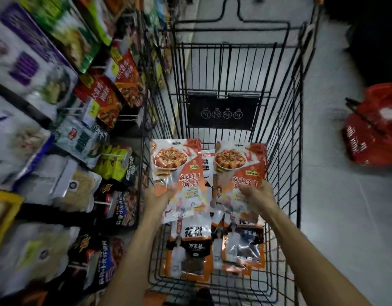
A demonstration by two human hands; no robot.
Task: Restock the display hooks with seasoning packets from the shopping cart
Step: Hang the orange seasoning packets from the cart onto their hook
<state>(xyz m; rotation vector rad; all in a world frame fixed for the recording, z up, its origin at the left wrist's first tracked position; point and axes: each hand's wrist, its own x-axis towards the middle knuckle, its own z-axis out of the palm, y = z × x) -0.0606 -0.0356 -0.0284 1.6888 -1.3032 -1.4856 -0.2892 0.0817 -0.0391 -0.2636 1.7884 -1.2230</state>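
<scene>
**A:** While both arms reach into the shopping cart [279, 129], what does each grip hold?

**B:** The left grip [159, 195] pinches the lower left edge of one orange seasoning packet [177, 171]. The right grip [257, 195] has its fingers curled over the lower part of a second orange packet [240, 164]. Both packets show the same printed dish of food.

**A:** Where do the two packets sit relative to each other and to the cart?

**B:** They are side by side, close together, within the cart's wire walls. Each has its hanging-hole end pointing towards the cart's far end. They are held above the other packets on the cart bottom.

**A:** What lies beneath them?

**B:** Two orange-and-black packets, one on the left [190, 250] and one on the right [243, 246], lie flat on the wire floor. More packets are partly hidden under the two that are held. A black plaque [221, 111] hangs on the far wire panel.

**A:** And outside the cart?

**B:** To the left, just beside the cart, hanging packets [106, 100] fill the display. They are red, green, yellow and black, and are blurred. To the right, well apart from the cart, a red basket [376, 124] rests on the pale floor [334, 195].
</scene>
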